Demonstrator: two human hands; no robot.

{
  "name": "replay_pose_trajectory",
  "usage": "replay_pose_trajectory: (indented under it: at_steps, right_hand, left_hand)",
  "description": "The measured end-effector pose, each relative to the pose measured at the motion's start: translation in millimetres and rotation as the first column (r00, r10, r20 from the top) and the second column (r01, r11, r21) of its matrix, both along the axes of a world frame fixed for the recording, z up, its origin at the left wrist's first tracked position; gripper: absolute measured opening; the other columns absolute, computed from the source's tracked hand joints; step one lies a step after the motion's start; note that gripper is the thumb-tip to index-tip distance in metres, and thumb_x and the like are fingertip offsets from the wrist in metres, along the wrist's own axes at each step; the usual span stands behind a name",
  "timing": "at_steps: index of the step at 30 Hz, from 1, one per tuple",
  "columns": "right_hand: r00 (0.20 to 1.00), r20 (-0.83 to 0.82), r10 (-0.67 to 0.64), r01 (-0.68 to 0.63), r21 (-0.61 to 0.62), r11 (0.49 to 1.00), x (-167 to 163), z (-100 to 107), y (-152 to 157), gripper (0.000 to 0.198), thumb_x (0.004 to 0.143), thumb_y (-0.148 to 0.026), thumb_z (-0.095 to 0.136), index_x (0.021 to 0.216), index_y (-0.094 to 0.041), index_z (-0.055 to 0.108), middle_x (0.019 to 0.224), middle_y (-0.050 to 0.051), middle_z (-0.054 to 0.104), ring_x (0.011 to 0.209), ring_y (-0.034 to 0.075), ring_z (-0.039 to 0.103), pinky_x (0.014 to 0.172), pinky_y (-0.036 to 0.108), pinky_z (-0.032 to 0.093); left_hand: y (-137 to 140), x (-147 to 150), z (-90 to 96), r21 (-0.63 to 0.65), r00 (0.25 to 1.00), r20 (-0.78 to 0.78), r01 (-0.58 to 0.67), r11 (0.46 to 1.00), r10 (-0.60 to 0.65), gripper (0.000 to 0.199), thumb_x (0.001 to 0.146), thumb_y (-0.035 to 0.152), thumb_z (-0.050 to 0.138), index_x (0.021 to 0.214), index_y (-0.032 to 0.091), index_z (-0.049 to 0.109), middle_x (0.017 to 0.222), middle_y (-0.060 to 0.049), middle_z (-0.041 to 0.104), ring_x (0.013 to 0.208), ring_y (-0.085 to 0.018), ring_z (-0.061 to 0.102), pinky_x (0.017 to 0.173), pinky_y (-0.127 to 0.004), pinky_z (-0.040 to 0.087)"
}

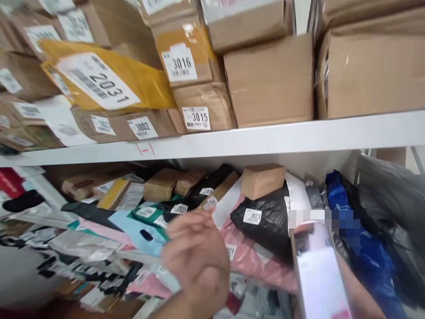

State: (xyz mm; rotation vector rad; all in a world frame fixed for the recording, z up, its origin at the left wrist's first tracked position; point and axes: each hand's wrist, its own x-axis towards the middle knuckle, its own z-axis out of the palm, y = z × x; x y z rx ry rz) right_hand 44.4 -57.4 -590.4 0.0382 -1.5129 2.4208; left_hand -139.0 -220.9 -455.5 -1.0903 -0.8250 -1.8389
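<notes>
Left hand [195, 252] is up in front of the lower shelf, blurred, fingers curled loosely inward with nothing visibly held; whether the grip is pressed together or slack, I cannot tell through the blur. At its twelve o'clock, just beyond the fingertips, sits a black bag labelled 2011 [181, 207]. At its two o'clock lies the glossy black poly bag marked 3023 [265, 221], crinkled and soft, resting on pink mailers [245, 257].

At the hand's three o'clock a smooth white device [318, 270], flat and rectangular, rises from the bottom edge; the right hand holding it is not clearly seen, only a bit of forearm beside it.

The lower shelf is heaped with soft parcels: a light blue mailer [133, 228] at nine o'clock of the hand, a small plain cardboard box [262, 179] on top of the heap, a shiny blue bag [358, 239] and grey plastic sacks [392, 199] far right.

Above, the white metal shelf board [265, 137] carries taped cardboard cartons: 3015 [199, 110], 3016 [181, 55], and a yellow padded envelope numbered 2031 [106, 79] lying tilted.
</notes>
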Motion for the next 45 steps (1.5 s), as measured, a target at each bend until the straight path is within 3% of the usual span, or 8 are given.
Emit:
replay_pose_trajectory:
  at_steps: [3,5,10,24,32,37,41,45]
  right_hand:
    - [0.997,0.009,0.081,-0.080,-0.082,0.993,-28.5,2.0,-32.1,0.125,0.062,-0.052,0.091,0.162,-0.039,0.017,0.130,0.011,0.070,0.109,0.039,0.072,0.071,0.049,0.063]
    - [0.992,-0.038,0.119,-0.123,-0.155,0.980,-52.5,1.1,-50.5,0.129,0.067,-0.051,0.089,0.163,-0.032,0.004,0.120,0.013,0.074,0.098,0.034,0.075,0.058,0.037,0.061]
    - [0.994,-0.100,0.046,-0.073,-0.281,0.957,-99.7,-12.6,-82.7,0.122,0.073,-0.034,0.087,0.161,-0.039,0.003,0.109,0.004,0.075,0.073,0.022,0.072,0.049,0.028,0.058]
    - [0.998,0.010,-0.067,0.068,-0.272,0.960,-111.4,-16.6,-118.2,0.124,0.071,-0.036,0.088,0.162,-0.035,0.005,0.085,0.001,0.075,0.057,0.020,0.066,0.040,0.026,0.055]
    - [0.974,0.054,-0.220,0.226,-0.261,0.938,-107.6,-27.1,-125.3,0.121,0.070,-0.042,0.090,0.162,-0.038,0.012,0.101,0.006,0.077,0.070,0.024,0.069,0.044,0.027,0.055]
    - [0.968,0.061,-0.242,0.249,-0.275,0.929,-106.0,-35.0,-124.0,0.117,0.067,-0.039,0.092,0.159,-0.043,0.020,0.119,0.005,0.073,0.085,0.024,0.072,0.059,0.031,0.060]
    - [0.983,0.049,-0.178,0.185,-0.305,0.934,-95.2,-39.1,-117.1,0.107,0.066,-0.049,0.089,0.156,-0.043,0.032,0.130,0.006,0.070,0.090,0.028,0.072,0.059,0.034,0.059]
    - [0.982,0.035,-0.188,0.190,-0.287,0.939,-80.1,-40.0,-113.4,0.113,0.063,-0.060,0.085,0.158,-0.041,0.027,0.134,0.009,0.069,0.088,0.033,0.074,0.057,0.039,0.058]
  left_hand:
    - [-13.0,-8.6,-73.1,-0.284,0.976,0.196,0.151,0.947,-0.097,0.026,0.084,0.045,0.071,0.107,0.032,0.073,0.103,-0.004,0.057,0.099,-0.021,0.057,0.093,-0.033,0.055]
    - [-22.6,-18.6,-111.0,-0.333,0.918,0.371,0.275,0.902,-0.143,0.028,0.087,0.045,0.069,0.111,0.031,0.072,0.107,-0.005,0.057,0.104,-0.023,0.058,0.094,-0.035,0.056]
    - [-41.0,-37.5,-156.2,-0.366,0.899,0.425,0.277,0.889,-0.106,0.026,0.091,0.039,0.066,0.115,0.030,0.071,0.108,-0.007,0.058,0.104,-0.022,0.059,0.091,-0.033,0.055]
    - [-66.4,-63.8,-169.8,-0.391,0.975,0.211,0.013,0.920,0.076,0.017,0.093,0.028,0.058,0.108,0.026,0.065,0.099,-0.007,0.055,0.092,-0.023,0.057,0.079,-0.036,0.054]
    - [-69.9,-83.7,-173.8,-0.299,0.936,0.348,0.053,0.953,0.057,0.012,0.093,0.029,0.061,0.102,0.024,0.067,0.095,-0.006,0.055,0.089,-0.021,0.058,0.076,-0.032,0.052]
    - [-64.2,-80.2,-177.7,-0.439,0.985,0.171,0.099,0.893,-0.025,0.027,0.092,0.042,0.058,0.112,0.025,0.066,0.099,-0.008,0.057,0.092,-0.025,0.058,0.077,-0.037,0.053]
    - [-74.4,-108.9,-162.9,-0.439,0.993,0.068,-0.061,0.896,0.101,0.026,0.087,0.035,0.063,0.111,0.027,0.067,0.098,-0.007,0.058,0.090,-0.026,0.060,0.075,-0.039,0.054]
    - [-80.4,-158.1,-130.0,-0.339,0.935,0.275,-0.122,0.933,0.222,0.025,0.086,0.033,0.069,0.111,0.033,0.068,0.102,-0.007,0.059,0.093,-0.029,0.061,0.079,-0.047,0.054]
